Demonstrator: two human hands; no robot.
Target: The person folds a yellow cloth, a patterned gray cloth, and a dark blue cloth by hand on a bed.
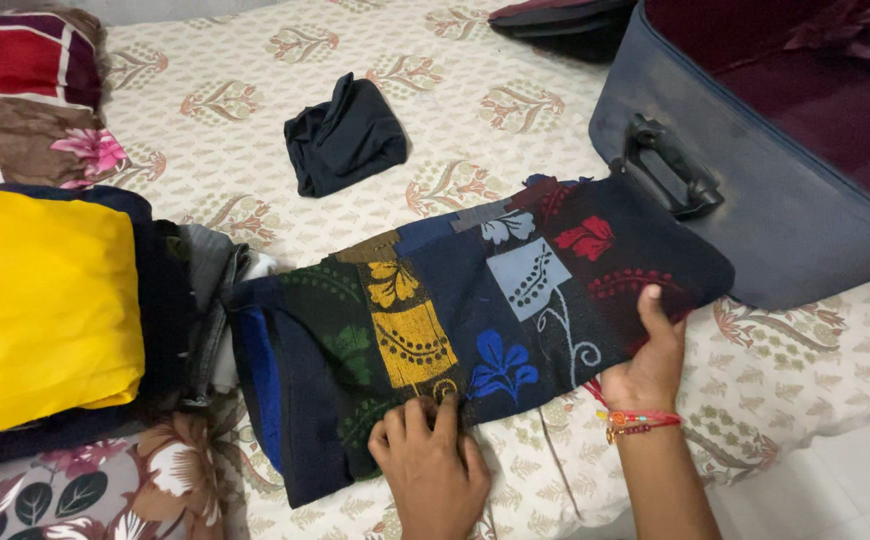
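Note:
A dark navy garment (475,310) with coloured flower and patchwork prints lies folded lengthwise across the bed. My left hand (433,460) presses on its near edge, fingers curled over the cloth. My right hand (650,365), with red thread bands at the wrist, grips the garment's right end, thumb on top. That end lies against an open blue-grey suitcase (755,200) with a black handle (670,165).
A small folded black cloth (343,135) lies on the cream floral bedsheet (225,100) farther back. At the left is a pile of clothes topped by a yellow fabric (40,300). A striped floral pillow (25,90) sits at the back left.

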